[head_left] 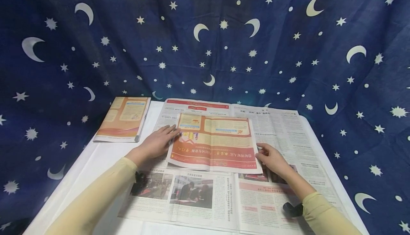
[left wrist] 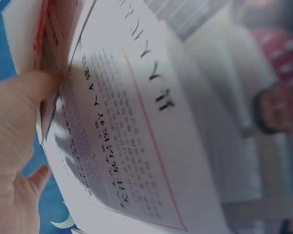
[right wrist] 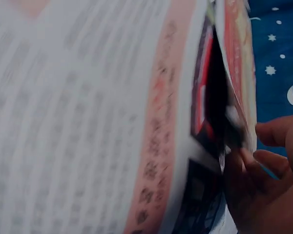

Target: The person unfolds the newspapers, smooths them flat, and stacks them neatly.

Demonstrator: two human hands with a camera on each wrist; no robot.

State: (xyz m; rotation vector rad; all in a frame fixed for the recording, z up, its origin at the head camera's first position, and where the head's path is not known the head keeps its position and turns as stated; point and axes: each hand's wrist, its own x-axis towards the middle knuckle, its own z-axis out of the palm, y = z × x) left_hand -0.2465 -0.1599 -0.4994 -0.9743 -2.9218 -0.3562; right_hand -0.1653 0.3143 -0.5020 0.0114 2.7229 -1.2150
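A folded newspaper [head_left: 224,139] with an orange and red page lies over a larger spread newspaper [head_left: 205,220]. At its left edge my left hand [head_left: 153,142] holds on, fingers pointing along the upper left side. In the left wrist view, one digit of that hand [left wrist: 14,112] reaches into the gap by the paper's edge. My right hand [head_left: 273,160] grips the opposite edge with bent fingers. The right wrist view shows the right hand [right wrist: 263,190] against the paper edge, with a dark gap beneath the folded layers. Some fingertips are hidden.
Another folded orange newspaper [head_left: 123,119] lies at the table's back left. A white cloth [head_left: 89,160] covers the table. Behind and at both sides hangs a dark blue curtain [head_left: 179,78] with moons and stars.
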